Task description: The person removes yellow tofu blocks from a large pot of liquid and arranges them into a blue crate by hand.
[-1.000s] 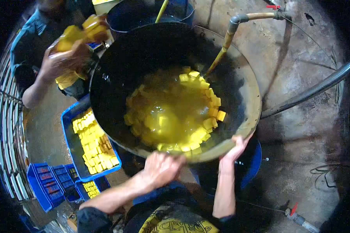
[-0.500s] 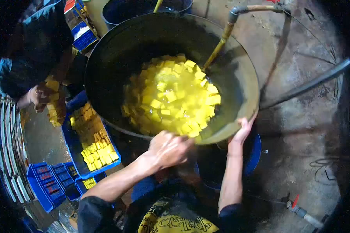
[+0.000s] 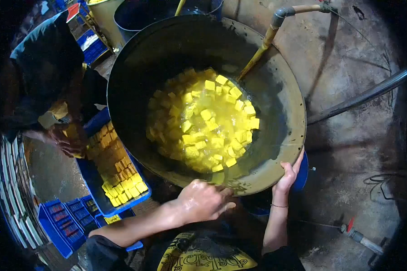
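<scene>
A large dark wok (image 3: 282, 95) takes up the middle of the view. Many yellow tofu-like blocks (image 3: 206, 114) float in cloudy yellow liquid inside it. My left hand (image 3: 203, 201) is at the near rim, its fingers curled over the edge and partly hidden. Further right, my right hand (image 3: 286, 179) grips the rim, thumb on top and fingers underneath. A yellowish pipe (image 3: 257, 55) reaches down into the wok from the upper right.
At left, another person's hand (image 3: 68, 140) is beside a blue crate (image 3: 144, 197) of stacked yellow blocks. Smaller blue trays (image 3: 54, 226) lie below it. A dark tub (image 3: 140, 16) stands behind the wok, and a metal bar (image 3: 362, 98) juts out at right.
The wok's near rim sits lower in view, with both my hands on it. The blocks have shifted and spread. The other person's hand has moved down and right to the crate.
</scene>
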